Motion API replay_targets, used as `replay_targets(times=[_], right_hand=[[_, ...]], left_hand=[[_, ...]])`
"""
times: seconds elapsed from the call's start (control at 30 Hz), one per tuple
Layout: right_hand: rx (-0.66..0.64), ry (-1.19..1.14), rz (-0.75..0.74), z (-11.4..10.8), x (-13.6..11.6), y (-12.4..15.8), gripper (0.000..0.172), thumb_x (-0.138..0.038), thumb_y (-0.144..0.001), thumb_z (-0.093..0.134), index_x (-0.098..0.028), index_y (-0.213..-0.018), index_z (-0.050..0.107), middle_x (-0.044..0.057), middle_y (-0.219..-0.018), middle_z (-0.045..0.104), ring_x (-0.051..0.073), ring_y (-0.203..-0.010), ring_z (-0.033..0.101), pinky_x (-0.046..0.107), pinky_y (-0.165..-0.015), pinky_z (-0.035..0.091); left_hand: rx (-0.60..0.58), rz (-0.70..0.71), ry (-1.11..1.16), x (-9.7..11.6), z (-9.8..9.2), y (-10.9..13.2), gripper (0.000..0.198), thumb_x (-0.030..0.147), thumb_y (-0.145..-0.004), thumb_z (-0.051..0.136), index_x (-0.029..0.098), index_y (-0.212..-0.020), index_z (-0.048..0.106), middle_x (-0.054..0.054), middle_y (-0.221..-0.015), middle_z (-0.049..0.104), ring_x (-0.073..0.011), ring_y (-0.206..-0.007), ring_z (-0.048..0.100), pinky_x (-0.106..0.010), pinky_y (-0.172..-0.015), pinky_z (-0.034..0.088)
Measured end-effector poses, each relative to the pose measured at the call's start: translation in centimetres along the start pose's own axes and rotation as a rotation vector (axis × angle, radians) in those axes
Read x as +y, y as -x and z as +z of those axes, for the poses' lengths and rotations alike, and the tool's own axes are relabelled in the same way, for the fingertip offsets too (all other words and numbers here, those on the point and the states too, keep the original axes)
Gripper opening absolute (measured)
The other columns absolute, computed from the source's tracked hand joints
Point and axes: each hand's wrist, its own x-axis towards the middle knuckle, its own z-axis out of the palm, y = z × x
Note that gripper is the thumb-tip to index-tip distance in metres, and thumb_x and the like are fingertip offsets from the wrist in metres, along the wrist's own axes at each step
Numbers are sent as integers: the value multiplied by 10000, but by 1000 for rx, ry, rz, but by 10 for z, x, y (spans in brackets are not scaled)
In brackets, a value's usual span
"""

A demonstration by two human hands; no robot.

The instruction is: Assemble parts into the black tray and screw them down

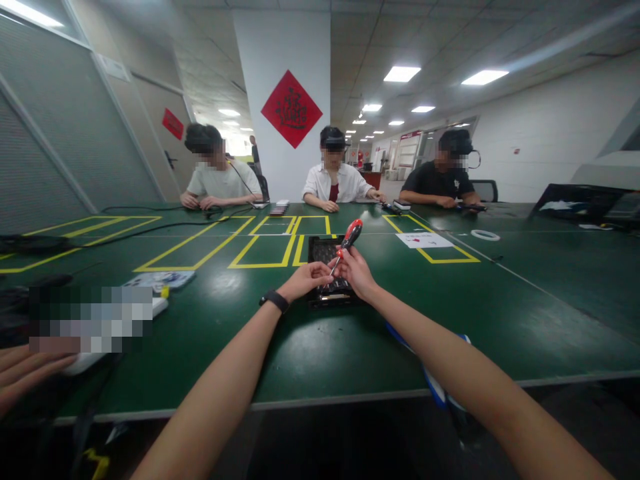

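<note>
The right hand (pixel 356 270) is closing its fingers around the lower part of a screwdriver (pixel 353 233), whose rounded handle is showing glossy red and black and is leaning up and to the right. The thin metal shaft is slanting down toward the left hand (pixel 309 279), whose thumb and fingertips are bunching together at the shaft's lower end; whether they are gripping the shaft or something small, I cannot tell. A dark, smooth strap (pixel 274 301) is circling the left wrist. Under both hands a black, boxy case (pixel 320 250) is lying on the surface, its insides looking dark and uneven.

The surface (pixel 340 353) is shining a smooth deep green, with yellow tape (pixel 260 265) marking out rectangles. To the right, a white sheet (pixel 424 240) is lying flat near a white ring (pixel 485 235). On the near left, another person's hand (pixel 35 370) is resting beside a white device (pixel 157 307), partly blurred out.

Along the far side three people are sitting in dark headgear. Behind them a white pillar (pixel 280 40) is bearing a red paper diamond (pixel 292 109), and flat ceiling lights (pixel 402 74) are glowing overhead.
</note>
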Motion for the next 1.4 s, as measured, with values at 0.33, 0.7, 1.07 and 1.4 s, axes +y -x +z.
replay_targets(times=[0.33, 0.7, 1.07, 1.4], right_hand=[[-4, 24, 55, 1, -2, 1, 332, -430, -817, 495, -208, -1060, 457, 2, -683, 640, 85, -486, 554, 207, -497, 446], [-18, 13, 35, 1, 0, 0, 345, -409, -805, 523, -210, -1078, 453, -4, -694, 643, 81, -495, 554, 202, -499, 442], [-31, 36, 43, 1, -4, 2, 338, -429, -814, 491, -205, -1067, 473, 0, -684, 641, 80, -483, 547, 204, -493, 444], [-5, 17, 21, 1, -2, 1, 318, -403, -812, 513, -212, -1065, 482, -6, -675, 635, 79, -503, 556, 197, -510, 444]], left_hand=[[-35, -14, 7, -3, -2, 0, 307, 392, -701, 658, 99, -766, 590, -40, -676, 635, -102, -611, 569, -245, -637, 445], [87, 0, -16, 1, 6, 1, 322, 371, -622, 723, 110, -719, 560, -11, -677, 615, -85, -591, 554, -217, -609, 425], [37, -21, -10, 6, 6, 3, 309, 396, -702, 646, 93, -765, 640, -61, -679, 666, -123, -608, 588, -259, -642, 455], [104, 5, -67, -2, 5, 0, 318, 361, -612, 732, 115, -724, 564, -22, -671, 632, -90, -580, 561, -215, -583, 435]])
